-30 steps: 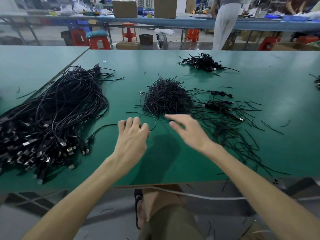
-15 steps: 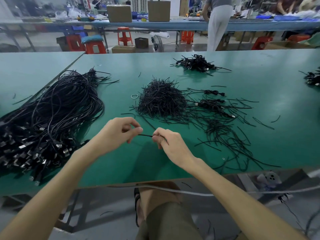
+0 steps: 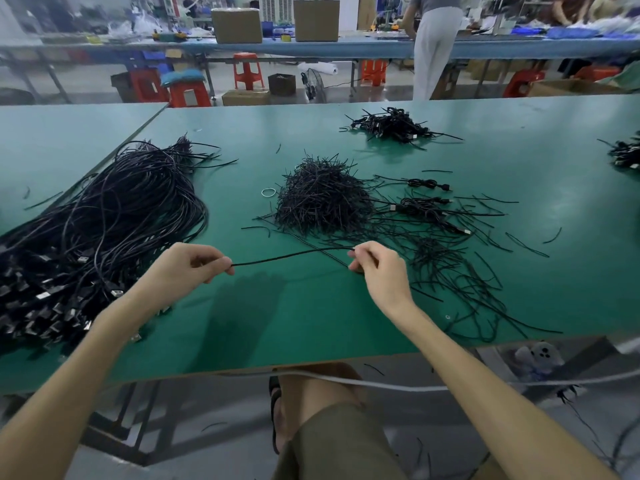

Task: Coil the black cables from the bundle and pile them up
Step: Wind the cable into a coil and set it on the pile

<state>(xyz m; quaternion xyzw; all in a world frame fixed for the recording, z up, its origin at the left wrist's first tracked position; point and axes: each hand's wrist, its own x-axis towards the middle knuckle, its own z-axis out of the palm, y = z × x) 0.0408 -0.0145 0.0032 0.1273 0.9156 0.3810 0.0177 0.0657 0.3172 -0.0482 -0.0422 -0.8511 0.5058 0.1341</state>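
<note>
Two hands, the left hand [image 3: 187, 268] and the right hand [image 3: 377, 268], pinch one black strand [image 3: 291, 255]. Two green worktops [image 3: 346, 323] meet edge to edge. On them lie one large bundle of long cables [image 3: 114, 216], one heap of short black ties [image 3: 322, 199], two piles of coiled cables [image 3: 391, 125], two loose coiled cables [image 3: 427, 183] and one white ring [image 3: 268, 192]. Beyond are two cardboard boxes [image 3: 236, 26], at least five stools [image 3: 247, 69], one fan [image 3: 314, 85] and one standing person [image 3: 434, 46].
</note>
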